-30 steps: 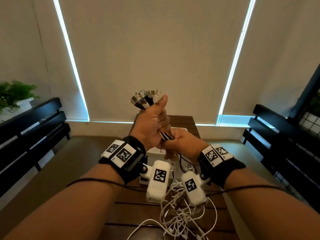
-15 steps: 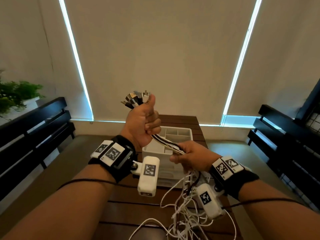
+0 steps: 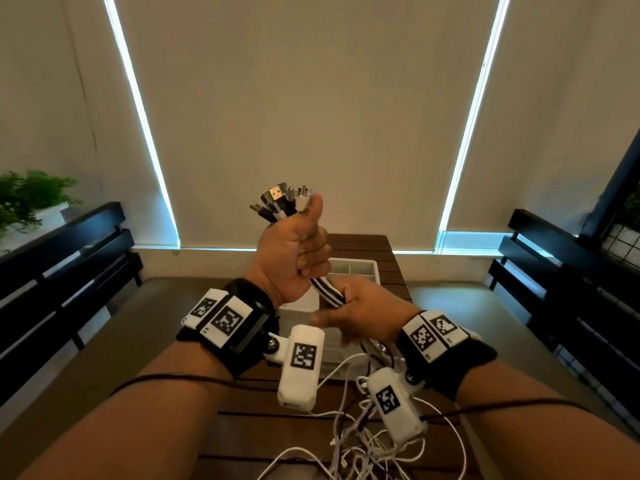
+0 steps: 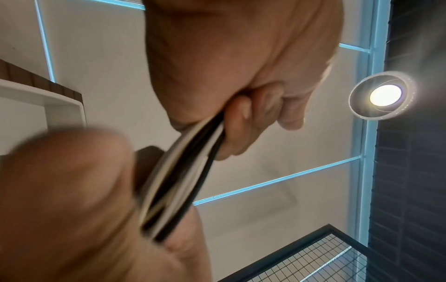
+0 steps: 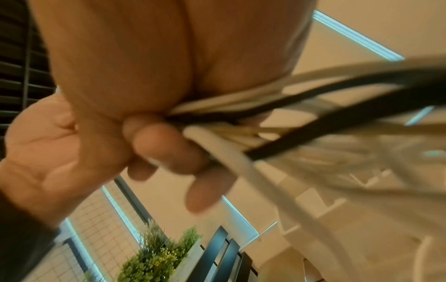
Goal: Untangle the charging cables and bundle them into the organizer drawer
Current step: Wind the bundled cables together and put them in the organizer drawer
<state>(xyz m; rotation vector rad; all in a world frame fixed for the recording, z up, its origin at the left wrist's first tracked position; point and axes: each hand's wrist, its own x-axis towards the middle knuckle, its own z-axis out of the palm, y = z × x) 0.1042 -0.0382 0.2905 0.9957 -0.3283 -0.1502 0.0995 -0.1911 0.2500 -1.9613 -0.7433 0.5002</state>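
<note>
My left hand is raised in a fist round a bunch of black and white charging cables, thumb up. Their USB plugs fan out above the fist. Just below it, my right hand grips the same bunch, which shows as flat black and white strands in the left wrist view. Below the right hand the cables spread out and hang in a loose white tangle over the wooden table. The white organizer with open top compartments stands behind my hands.
Black slatted benches stand at the left and right of the table. A potted plant sits at the far left. Closed blinds fill the wall ahead. A wire mesh rack is at the far right.
My right hand has slid back up the bunch and sits close under the left fist again. The left fist, with the plugs, has moved right and up.
</note>
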